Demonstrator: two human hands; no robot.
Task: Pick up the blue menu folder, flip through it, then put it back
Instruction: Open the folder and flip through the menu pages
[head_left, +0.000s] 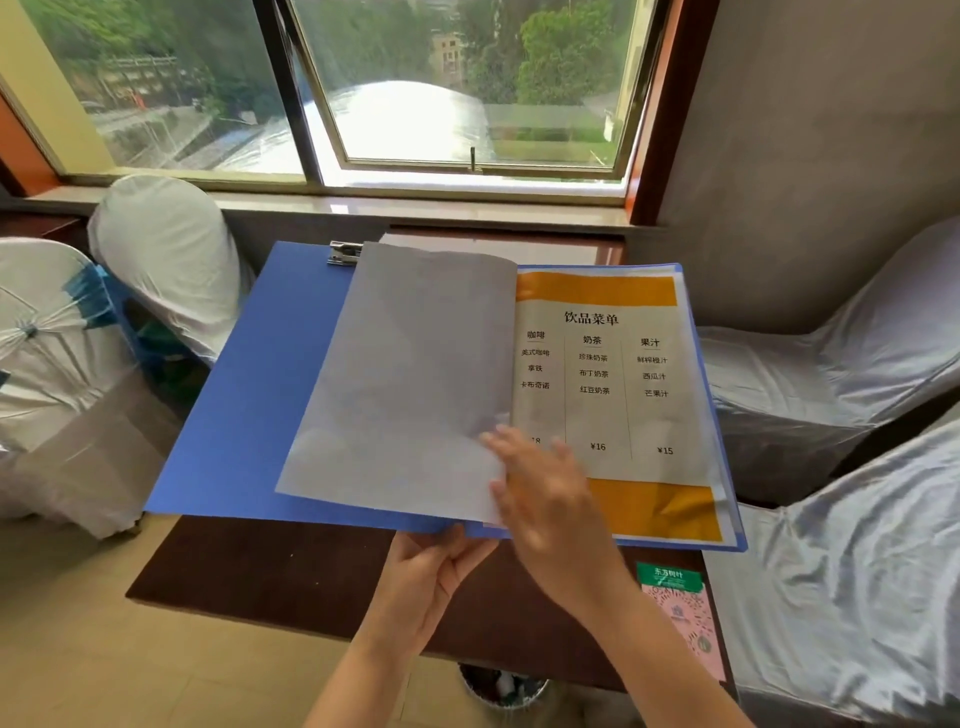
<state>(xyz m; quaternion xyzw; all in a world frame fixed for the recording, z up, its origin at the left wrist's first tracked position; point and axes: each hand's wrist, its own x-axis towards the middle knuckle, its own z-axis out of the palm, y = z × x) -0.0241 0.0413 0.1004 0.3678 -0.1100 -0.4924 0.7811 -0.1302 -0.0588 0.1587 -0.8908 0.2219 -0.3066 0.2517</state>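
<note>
Because the blue menu folder (244, 395) is held open above the dark table (291, 577), the left hand (431, 577) pinches its near edge at the spine to steady it. That frees the right hand (545, 499), fingers spread and gripping nothing, to sweep a translucent page (405, 374) leftward off the drinks menu sheet (613, 384).

Counted in view

One open blue menu folder (244, 415), two hands (426, 582) (550, 499), one counter (291, 571), two covered chairs (166, 249) (47, 364), one card (680, 618), one bin (501, 686).
</note>
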